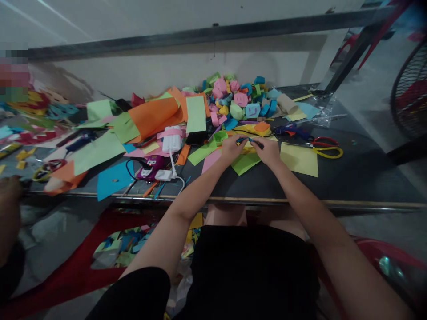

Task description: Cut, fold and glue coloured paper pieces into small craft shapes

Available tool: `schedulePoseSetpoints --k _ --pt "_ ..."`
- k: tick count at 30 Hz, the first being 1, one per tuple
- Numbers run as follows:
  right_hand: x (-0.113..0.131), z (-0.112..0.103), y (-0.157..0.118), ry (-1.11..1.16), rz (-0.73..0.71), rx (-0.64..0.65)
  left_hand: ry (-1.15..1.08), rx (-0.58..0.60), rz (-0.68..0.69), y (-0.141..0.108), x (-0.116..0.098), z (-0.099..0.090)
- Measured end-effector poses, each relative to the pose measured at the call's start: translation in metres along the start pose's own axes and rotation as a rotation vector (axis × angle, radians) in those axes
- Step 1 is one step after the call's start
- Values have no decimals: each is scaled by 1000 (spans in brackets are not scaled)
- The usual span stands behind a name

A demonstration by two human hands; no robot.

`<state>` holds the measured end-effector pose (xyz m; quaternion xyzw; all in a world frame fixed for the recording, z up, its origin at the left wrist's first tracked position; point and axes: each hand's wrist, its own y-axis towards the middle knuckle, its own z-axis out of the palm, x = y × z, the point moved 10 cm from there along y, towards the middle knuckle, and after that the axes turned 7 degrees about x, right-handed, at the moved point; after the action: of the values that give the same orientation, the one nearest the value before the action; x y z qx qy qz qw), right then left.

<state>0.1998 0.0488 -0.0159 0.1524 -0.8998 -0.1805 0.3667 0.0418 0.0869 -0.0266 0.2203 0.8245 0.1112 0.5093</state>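
Observation:
Over the sheets in the middle of the table, my left hand [232, 149] and my right hand [268, 152] meet, fingers pinched. Between them is a small blue piece [246, 139], seemingly paper or foam, and both hands grip it. Something dark shows at my right fingertips, too small to make out. Beneath my hands lie a green sheet [246, 164] and yellow pieces. A small green folded box shape [220, 138] sits just left of my left hand. To the right of my right hand lies a pale yellow sheet [299, 159].
Scissors [327, 146] with red and yellow handles lie at right, beside a dark blue tool [293, 130]. Small folded shapes [240, 98] are heaped behind. Left are orange sheets [155, 116], a white charger [172, 140] and a purple power strip [151, 169]. Another person's hand [10, 193] is far left.

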Motion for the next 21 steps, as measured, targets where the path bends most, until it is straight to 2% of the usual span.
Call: schedulePoseSetpoints --k 3,5,11,17,21 --pt "-7 8 2 197 41 4 22 -129 -64 -4 5 -6" --pt "-13 10 2 253 95 -4 27 -141 -78 -7 5 -3" --pt "-12 8 0 238 138 -16 22 -35 -39 -10 -1 13" --pt "-11 -2 -1 265 104 -129 97 93 26 -13 -13 32" --pt "-20 0 -1 340 154 -140 121 70 45 -10 -14 28"
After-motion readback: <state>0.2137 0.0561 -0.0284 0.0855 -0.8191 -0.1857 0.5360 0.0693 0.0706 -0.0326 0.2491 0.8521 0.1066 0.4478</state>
